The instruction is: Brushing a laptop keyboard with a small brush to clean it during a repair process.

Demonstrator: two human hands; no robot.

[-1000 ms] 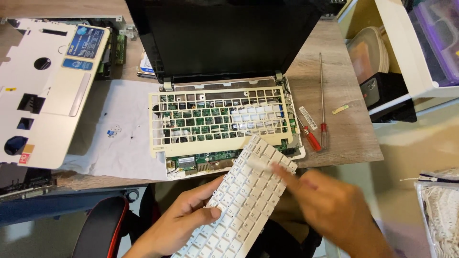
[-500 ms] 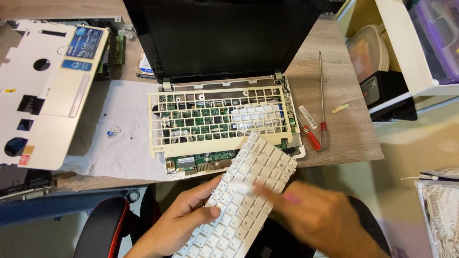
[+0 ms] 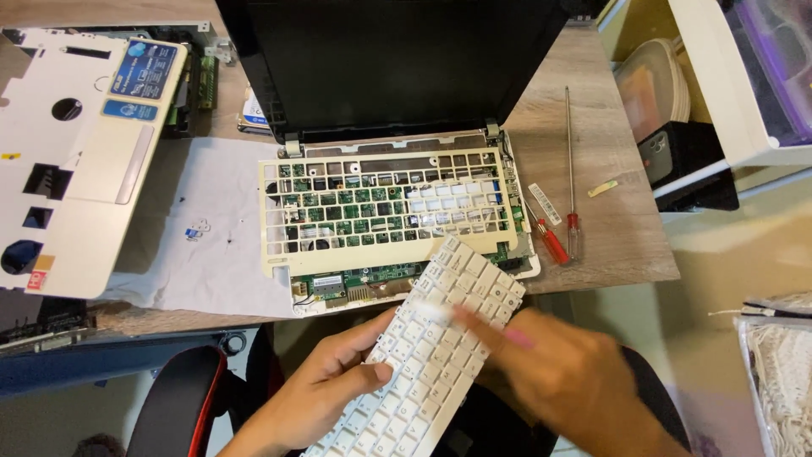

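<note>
Partly blurred right hand [image 3: 575,385] over white keyboard [image 3: 427,355]; lower end cut off.

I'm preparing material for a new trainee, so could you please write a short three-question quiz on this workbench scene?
1. True or false: the white keyboard is still seated in the laptop frame.
2. Which of the hands grips the keyboard's edge from the side?
A. left hand
B. right hand
3. Fill in: the screwdrivers with red handles lie on the table to the ____ of the open laptop, as the camera sees it.

Key
1. False: it is lifted off and held in front of the desk, and the circuit board shows through the empty frame.
2. A; the right hand, blurred, is over the keys.
3. right
</note>
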